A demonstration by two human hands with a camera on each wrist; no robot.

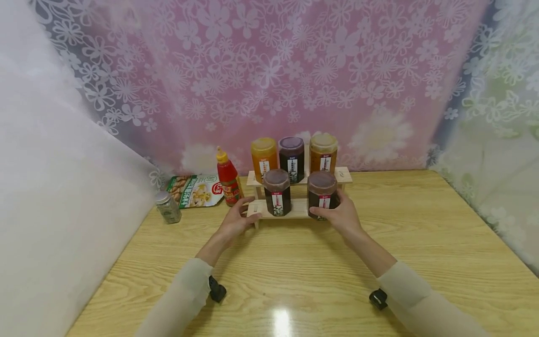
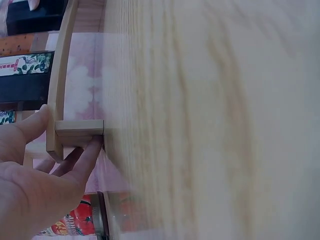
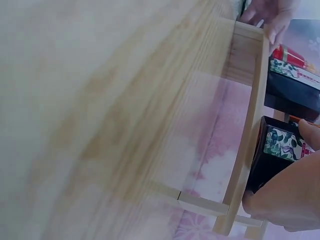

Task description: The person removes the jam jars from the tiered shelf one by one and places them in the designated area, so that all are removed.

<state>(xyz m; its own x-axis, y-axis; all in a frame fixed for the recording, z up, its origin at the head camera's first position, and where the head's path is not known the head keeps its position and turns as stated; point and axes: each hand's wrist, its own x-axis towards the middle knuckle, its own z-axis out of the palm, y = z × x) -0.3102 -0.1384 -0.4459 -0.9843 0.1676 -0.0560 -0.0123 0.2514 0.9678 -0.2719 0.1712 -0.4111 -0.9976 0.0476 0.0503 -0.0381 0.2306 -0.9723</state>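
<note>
A two-step wooden rack (image 1: 298, 208) stands on the table, bearing several lidded jars. My left hand (image 1: 236, 221) grips the left end of its lower step. In the left wrist view the thumb lies against the step board (image 2: 58, 75), and the fingers curl beneath at the leg (image 2: 80, 127). My right hand (image 1: 346, 216) holds a dark jar (image 1: 322, 186) at the right of the lower step, thumb across its front and fingers around its right side. A second dark jar (image 1: 277, 192) sits left of it. Behind, the upper step carries an orange jar (image 1: 264, 159), a dark purple-lidded jar (image 1: 291, 157) and an amber jar (image 1: 323, 152).
Left of the rack stands a red sauce bottle (image 1: 229, 180) with a yellow cap, close to my left hand. Beyond it lie a green-and-white food packet (image 1: 200, 189) and a small glass shaker jar (image 1: 168, 208). A flowered pink curtain (image 1: 269, 70) hangs behind the wooden table (image 1: 269, 271).
</note>
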